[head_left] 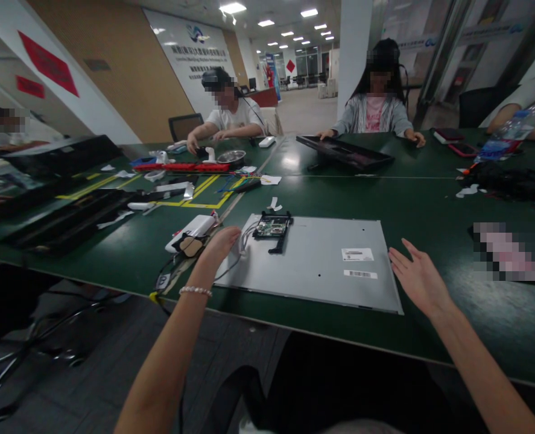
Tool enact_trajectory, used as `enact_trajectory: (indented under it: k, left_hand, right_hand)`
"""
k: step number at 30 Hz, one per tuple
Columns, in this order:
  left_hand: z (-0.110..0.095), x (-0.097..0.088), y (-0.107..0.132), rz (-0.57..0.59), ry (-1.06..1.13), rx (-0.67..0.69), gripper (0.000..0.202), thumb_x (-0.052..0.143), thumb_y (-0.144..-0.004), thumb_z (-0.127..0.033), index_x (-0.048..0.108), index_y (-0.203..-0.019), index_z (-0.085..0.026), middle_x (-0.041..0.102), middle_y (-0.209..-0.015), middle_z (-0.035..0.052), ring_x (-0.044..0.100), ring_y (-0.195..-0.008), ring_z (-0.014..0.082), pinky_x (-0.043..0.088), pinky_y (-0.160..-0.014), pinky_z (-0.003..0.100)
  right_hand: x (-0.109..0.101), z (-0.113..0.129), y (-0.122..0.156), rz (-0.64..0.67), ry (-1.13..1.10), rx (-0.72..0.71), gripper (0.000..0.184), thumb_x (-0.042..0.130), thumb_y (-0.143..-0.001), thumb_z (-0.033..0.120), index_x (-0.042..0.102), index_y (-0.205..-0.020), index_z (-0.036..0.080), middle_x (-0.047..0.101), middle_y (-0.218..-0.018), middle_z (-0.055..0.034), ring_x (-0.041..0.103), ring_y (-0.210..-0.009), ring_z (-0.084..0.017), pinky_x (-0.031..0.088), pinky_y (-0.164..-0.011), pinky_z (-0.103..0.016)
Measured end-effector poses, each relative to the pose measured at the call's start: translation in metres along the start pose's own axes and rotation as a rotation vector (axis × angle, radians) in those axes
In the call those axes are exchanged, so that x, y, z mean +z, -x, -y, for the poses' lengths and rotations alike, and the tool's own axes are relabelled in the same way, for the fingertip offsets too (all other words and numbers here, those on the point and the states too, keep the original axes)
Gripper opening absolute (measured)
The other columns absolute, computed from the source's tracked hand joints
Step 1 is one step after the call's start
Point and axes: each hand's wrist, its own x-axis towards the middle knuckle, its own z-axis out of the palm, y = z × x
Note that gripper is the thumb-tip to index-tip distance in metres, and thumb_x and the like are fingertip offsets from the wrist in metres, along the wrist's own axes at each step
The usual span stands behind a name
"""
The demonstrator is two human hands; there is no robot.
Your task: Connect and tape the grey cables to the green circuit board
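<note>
Keeping one hand at each side of the broad metal panel [312, 271] looks a sound way to steady it, since it lies flat on the green table [335, 196], with its near side close to the table's edge. The right hand [416, 277] is spread, thumb apart, its fingertips at the panel's right edge; whether they touch it or sit just beside it, I cannot tell. The left hand [222, 244] is at the left edge, fingers close together beside the grey cables [248, 234], and its grip is hidden from this angle. Good handling here probably means taking the sheet by its rims with even support on both sides, staying off the circuit board [272, 227] near the far left corner, and making sure no cable is trapped or tugged. As for writing, the panel carries two white stickers toward its right side: the upper sticker [357, 254] has tiny print, and the lower sticker [360, 274] shows a barcode; neither can be read. On the back wall, a company sign [197, 54] bears a blue logo above Chinese characters and a smaller English line, which seems to include "Big Data Technology". The plastic bottle [502, 141] has a coloured label, too blurred for a brand.
</note>
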Motion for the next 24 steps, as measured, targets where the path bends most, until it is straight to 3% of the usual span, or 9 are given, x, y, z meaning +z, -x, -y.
enact_trajectory:
  k: [8,16,24]
  left_hand:
    - [-0.002,0.014,0.023,0.046,0.255,-0.093,0.009,0.056,-0.076,-0.02,0.057,-0.084,-0.019,0.068,-0.102,0.0093,0.064,-0.106,0.0181,0.048,-0.1,0.032]
    - [-0.01,0.036,0.048,0.071,0.334,-0.118,0.017,0.061,-0.076,-0.02,0.06,-0.092,-0.018,0.069,-0.098,0.0091,0.065,-0.105,0.021,0.05,-0.099,0.034]
    - [-0.026,0.07,0.066,0.06,0.4,-0.183,0.019,0.061,-0.077,-0.014,0.061,-0.095,-0.018,0.068,-0.104,0.0097,0.063,-0.113,0.02,0.047,-0.103,0.03]
  right_hand:
    - [-0.026,0.007,0.003,-0.035,-0.018,-0.02,0.071,0.039,-0.086,0.06,0.026,-0.152,0.036,0.059,-0.136,-0.0076,0.046,-0.135,-0.023,0.03,-0.115,-0.048]
    - [-0.046,0.027,0.016,-0.189,-0.187,0.076,0.065,0.056,-0.08,0.052,0.041,-0.142,0.037,0.071,-0.111,-0.0068,0.059,-0.123,-0.021,0.028,-0.116,-0.041]
    - [-0.076,0.024,0.016,-0.266,-0.117,-0.002,0.068,0.068,-0.073,0.049,0.046,-0.136,0.038,0.066,-0.121,-0.007,0.053,-0.13,-0.022,0.027,-0.117,-0.041]
